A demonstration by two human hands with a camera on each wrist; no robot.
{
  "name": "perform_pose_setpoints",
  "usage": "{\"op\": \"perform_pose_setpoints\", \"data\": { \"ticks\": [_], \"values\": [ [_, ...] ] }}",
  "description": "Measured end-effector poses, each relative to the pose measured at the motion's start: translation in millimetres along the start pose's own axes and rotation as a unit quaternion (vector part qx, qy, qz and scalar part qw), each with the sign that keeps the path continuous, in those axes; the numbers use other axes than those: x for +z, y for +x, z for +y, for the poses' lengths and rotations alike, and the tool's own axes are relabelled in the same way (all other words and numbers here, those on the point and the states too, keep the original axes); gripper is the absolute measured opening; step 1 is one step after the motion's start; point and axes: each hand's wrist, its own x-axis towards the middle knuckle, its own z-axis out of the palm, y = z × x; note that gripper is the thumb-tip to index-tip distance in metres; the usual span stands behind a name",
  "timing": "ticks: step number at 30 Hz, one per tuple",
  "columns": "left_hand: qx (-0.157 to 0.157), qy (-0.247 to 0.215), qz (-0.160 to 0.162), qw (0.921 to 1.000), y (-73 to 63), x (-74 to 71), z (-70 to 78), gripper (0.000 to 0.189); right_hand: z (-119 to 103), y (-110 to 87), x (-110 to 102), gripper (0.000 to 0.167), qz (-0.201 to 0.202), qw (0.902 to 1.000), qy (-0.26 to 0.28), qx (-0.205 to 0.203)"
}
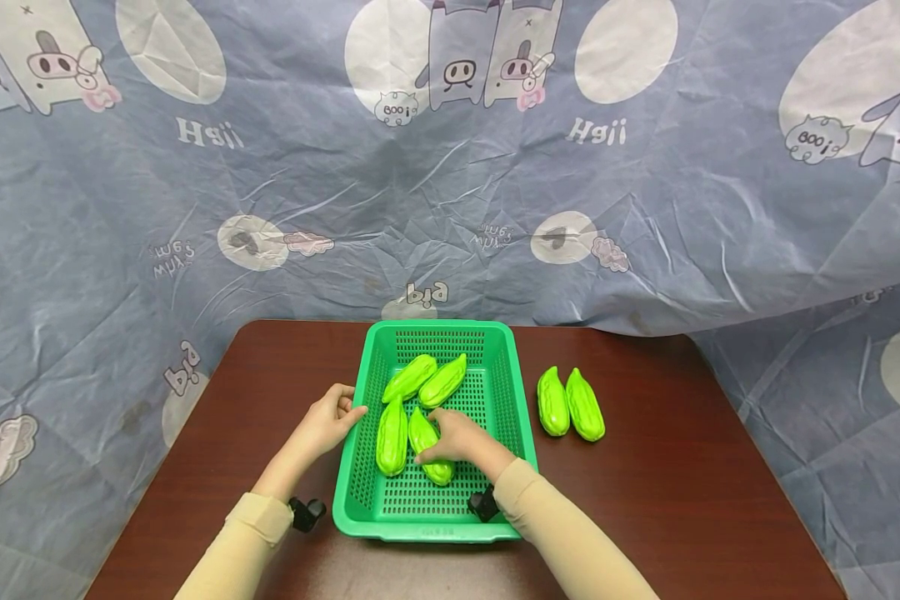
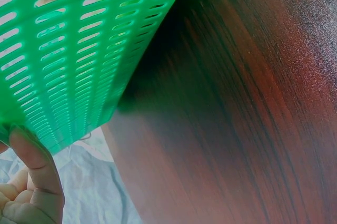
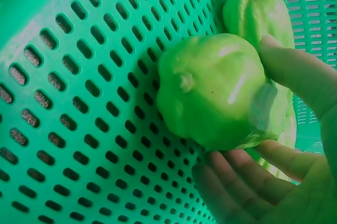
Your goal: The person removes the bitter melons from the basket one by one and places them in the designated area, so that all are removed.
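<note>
My right hand [image 1: 457,435] grips a light green, ridged bitter melon [image 1: 439,473] inside the green plastic basket [image 1: 435,532]. In the right wrist view, the thumb lies along one side of this bitter melon [image 3: 210,92] and the fingers curl under the other. A pale patch shows on its skin. Beside it lies a second bitter melon [image 1: 392,442], with two more bitter melons [image 1: 444,382] farther back in the basket. At the basket's left side, my left hand [image 1: 328,421] pinches the rim. The left wrist view shows its bent thumb [image 2: 37,161] against the slotted wall [image 2: 79,60].
Two more bitter melons [image 1: 570,407] lie side by side on the dark brown table [image 1: 667,467], right of the basket. A blue patterned cloth [image 1: 450,183] hangs behind the table and along its sides. Each wrist carries a small black camera [image 1: 307,514].
</note>
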Motion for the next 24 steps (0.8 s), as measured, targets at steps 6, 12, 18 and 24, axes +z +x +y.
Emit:
{"op": "perform_pose_setpoints", "data": {
  "ticks": [6, 12, 18, 24],
  "values": [
    [0.0, -0.001, 0.001, 1.0, 0.4, -1.2, 1.7, 0.046, 0.2, -0.2, 0.1, 0.08, -0.002, 0.9999, 0.014, 0.008],
    [0.004, -0.002, 0.001, 1.0, -0.5, -0.8, 1.7, 0.046, 0.2, -1.5, 0.1, 0.08, -0.006, 0.9994, 0.032, 0.014],
    [0.017, -0.001, 0.009, 0.9998, -3.8, -0.7, 4.2, 0.047, 0.9, -1.6, 0.7, 0.079, -0.01, 0.9992, 0.035, 0.014],
    [0.003, -0.002, 0.005, 1.0, -3.3, -0.3, 3.6, 0.046, 2.5, -1.1, -0.3, 0.079, -0.015, 0.9986, 0.051, 0.009]
  ]
}}
